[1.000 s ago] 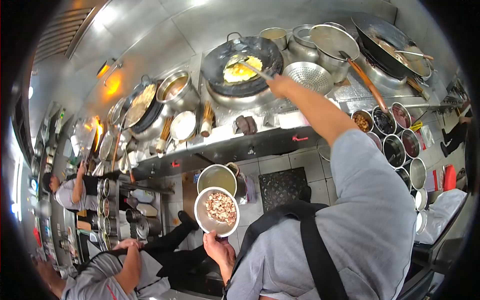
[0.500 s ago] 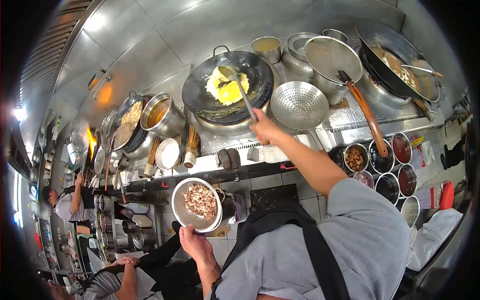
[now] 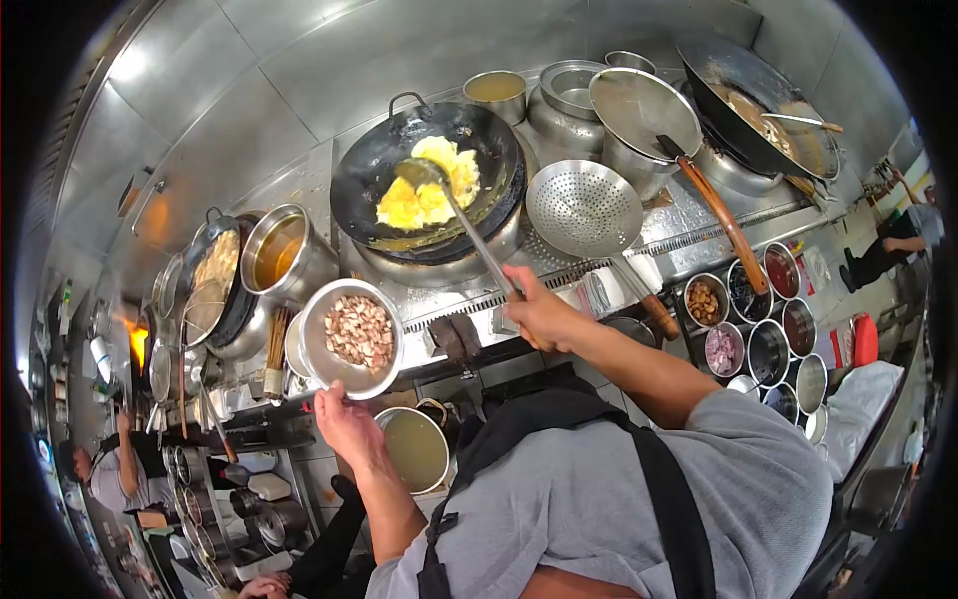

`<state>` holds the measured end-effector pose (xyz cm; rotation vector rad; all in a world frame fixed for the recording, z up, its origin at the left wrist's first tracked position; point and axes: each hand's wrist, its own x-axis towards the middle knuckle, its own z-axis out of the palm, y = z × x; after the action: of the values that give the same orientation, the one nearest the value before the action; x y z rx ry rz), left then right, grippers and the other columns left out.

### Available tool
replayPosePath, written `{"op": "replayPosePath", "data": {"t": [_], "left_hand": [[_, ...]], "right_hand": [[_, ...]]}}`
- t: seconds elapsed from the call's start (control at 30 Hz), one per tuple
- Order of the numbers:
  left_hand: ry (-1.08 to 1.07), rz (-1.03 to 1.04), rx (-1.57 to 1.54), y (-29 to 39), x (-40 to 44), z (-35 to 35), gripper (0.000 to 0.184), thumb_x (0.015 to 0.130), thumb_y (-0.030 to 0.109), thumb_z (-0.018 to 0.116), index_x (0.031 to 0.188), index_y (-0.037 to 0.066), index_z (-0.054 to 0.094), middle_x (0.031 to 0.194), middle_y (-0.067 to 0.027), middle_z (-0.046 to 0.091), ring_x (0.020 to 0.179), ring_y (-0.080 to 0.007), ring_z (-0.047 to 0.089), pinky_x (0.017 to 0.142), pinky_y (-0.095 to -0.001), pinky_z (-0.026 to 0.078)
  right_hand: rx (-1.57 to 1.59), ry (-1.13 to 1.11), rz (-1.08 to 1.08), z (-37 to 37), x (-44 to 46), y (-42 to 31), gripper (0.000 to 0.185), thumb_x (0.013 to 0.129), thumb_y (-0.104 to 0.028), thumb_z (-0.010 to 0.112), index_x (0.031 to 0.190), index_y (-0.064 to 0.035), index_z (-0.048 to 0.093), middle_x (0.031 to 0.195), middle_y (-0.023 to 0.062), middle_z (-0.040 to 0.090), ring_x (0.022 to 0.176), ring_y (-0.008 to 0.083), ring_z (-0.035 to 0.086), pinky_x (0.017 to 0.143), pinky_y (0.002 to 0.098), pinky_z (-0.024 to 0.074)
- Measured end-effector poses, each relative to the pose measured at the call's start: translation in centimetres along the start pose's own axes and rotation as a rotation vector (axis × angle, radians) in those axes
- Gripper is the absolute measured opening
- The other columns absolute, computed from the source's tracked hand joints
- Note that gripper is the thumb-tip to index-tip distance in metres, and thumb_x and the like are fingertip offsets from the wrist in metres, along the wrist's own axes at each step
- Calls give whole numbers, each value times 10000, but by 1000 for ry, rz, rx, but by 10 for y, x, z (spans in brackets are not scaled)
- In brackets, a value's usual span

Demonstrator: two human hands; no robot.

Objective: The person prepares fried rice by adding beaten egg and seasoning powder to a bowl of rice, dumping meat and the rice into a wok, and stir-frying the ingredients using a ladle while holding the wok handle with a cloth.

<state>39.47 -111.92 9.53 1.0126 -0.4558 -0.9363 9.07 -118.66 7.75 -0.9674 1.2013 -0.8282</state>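
Wok (image 3: 351, 200), black and wide, sits ahead of the person's right hand (image 3: 547, 317) and off to its left. Farther out, beyond the left hand (image 3: 349, 427), I see a metal pot (image 3: 321, 265) of amber liquid. A perforated strainer (image 3: 584, 210) lies ahead of the right hand, slightly to its right. Just past the left hand is a metal bowl (image 3: 315, 344), its near rim gripped with the thumb uppermost; how far the fingers reach underneath, I cannot tell. The right hand is closed around the handle of a ladle (image 3: 469, 228), whose head reaches away into the wok, at the yellow egg (image 3: 431, 207). Smallest are the diced pinkish pieces (image 3: 359, 331) inside the bowl, beyond the left thumb.
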Motion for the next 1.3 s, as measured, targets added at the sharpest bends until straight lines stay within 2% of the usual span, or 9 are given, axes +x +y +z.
{"op": "replayPosePath", "data": {"t": [0.23,0.43,0.57,0.63,0.73,0.87,1.03,1.1,1.3], "left_hand": [[-183,101,82,2,96,32,110,883,86,584,799,83,512,779,13,507,739,-84,500,704,-277,456],[-412,221,422,-27,210,123,191,877,164,626,725,80,548,642,-3,513,611,-114,493,565,-321,410],[-452,1102,1316,-73,251,203,230,896,212,541,725,67,592,703,-140,636,644,-285,622,542,-384,443],[-650,1404,1397,-83,253,228,263,874,231,508,720,53,623,753,-148,664,764,-356,632,664,-457,512],[-710,1615,1500,-86,252,253,209,845,204,534,719,70,632,732,-115,665,752,-332,636,645,-448,529],[-478,1655,1425,-55,242,276,139,796,148,553,721,75,645,750,-118,663,772,-305,642,612,-424,545],[-1163,1596,1726,-86,229,255,133,746,141,572,725,54,671,776,-144,684,813,-308,644,658,-434,543],[-749,1495,1653,-81,229,251,138,773,151,570,725,60,662,747,-135,675,798,-322,632,674,-448,532],[-394,1349,1300,-67,200,200,215,841,198,634,708,32,605,665,-135,610,691,-305,596,647,-441,481]], "right_hand": [[-112,35,-9,-22,33,-1,625,902,-81,579,1446,-192,291,754,31,471,446,94,421,343,261,319],[165,106,-12,-4,-27,37,694,900,-57,575,1483,-216,234,750,27,456,452,99,426,353,266,338],[8,141,5,-2,-48,50,742,899,-48,572,1507,-235,190,705,16,447,461,96,431,364,269,355],[-2,150,-29,-4,-51,59,759,896,-44,571,1514,-241,177,683,12,438,456,97,426,369,268,362],[-33,141,-89,-12,-53,79,768,891,-44,570,1518,-238,172,674,5,434,461,100,431,390,267,371],[-299,246,-228,-17,-53,104,763,884,-63,577,1517,-219,181,694,18,460,576,159,509,544,308,436],[-476,246,-176,-26,-62,86,736,877,-88,571,1508,-198,209,786,90,536,761,246,570,732,343,456],[-510,226,-172,-34,-59,85,725,875,-85,562,1505,-188,218,835,132,572,806,285,596,755,369,468],[-773,250,-317,-60,-38,77,707,864,-73,563,1490,-154,245,991,221,623,963,408,609,829,483,469]]}}
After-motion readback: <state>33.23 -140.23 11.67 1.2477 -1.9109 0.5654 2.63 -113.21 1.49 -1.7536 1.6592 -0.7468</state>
